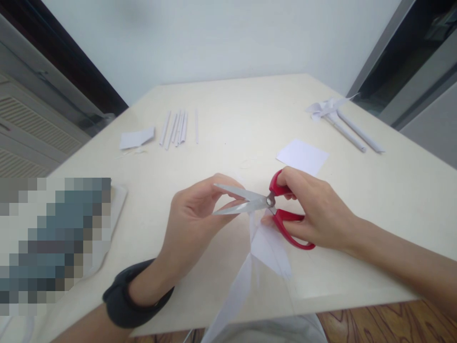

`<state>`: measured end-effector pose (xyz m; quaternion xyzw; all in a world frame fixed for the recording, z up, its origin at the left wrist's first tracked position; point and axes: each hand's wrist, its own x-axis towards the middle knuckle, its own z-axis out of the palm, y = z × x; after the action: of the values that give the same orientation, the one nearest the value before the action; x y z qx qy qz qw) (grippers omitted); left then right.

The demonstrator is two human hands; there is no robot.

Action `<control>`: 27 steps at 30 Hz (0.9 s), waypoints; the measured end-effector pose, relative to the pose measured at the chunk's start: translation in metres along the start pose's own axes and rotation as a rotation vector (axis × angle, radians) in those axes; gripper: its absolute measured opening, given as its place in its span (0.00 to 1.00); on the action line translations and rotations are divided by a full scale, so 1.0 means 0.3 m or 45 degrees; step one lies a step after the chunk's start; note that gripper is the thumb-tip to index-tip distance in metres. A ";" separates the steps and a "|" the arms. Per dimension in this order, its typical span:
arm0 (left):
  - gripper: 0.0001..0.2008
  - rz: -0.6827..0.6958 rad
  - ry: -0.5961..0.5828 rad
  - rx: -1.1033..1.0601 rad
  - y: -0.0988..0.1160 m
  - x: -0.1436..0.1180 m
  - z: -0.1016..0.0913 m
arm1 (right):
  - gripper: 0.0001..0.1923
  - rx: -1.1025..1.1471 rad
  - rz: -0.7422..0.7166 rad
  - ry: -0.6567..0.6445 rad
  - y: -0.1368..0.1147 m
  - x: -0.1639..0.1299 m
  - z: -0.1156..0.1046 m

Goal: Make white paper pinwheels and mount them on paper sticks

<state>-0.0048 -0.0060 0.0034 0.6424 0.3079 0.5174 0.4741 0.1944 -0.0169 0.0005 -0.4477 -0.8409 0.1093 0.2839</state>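
Pale worktop [250,109] against a white wall, near edge running just below the hands, wood floor visible past its right near corner. Right hand [317,214] has fingers curled through the red handles of the scissors [264,205], blades partly open, pointing left. Left hand [194,219], black wristband [132,295] on the wrist, has fingers pinched together at the blade tips; cannot tell exactly what they grip. White paper piece [264,247] hangs from under the scissor pivot, a strip trailing down past the near edge. Small white sheet [303,156] lies just beyond the right hand. Thin paper rolls [177,127] and a paper scrap [137,138] sit toward the far left edge, well apart; longer rolls [352,131] near the far right edge. Open worktop through the middle and to the right of the hands.
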 end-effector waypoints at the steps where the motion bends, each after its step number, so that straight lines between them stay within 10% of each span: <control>1: 0.07 -0.001 0.005 -0.002 -0.001 0.000 0.000 | 0.16 0.002 0.003 0.001 0.000 0.000 0.001; 21: 0.06 -0.083 0.097 0.043 -0.017 -0.012 0.009 | 0.13 -0.180 0.085 0.004 -0.009 -0.008 0.012; 27: 0.05 -0.145 0.047 -0.025 -0.015 -0.010 0.014 | 0.16 0.138 0.252 -0.001 -0.010 0.013 -0.006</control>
<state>-0.0011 -0.0083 -0.0021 0.6095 0.3474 0.5043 0.5034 0.1917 -0.0158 0.0047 -0.5125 -0.7855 0.1822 0.2950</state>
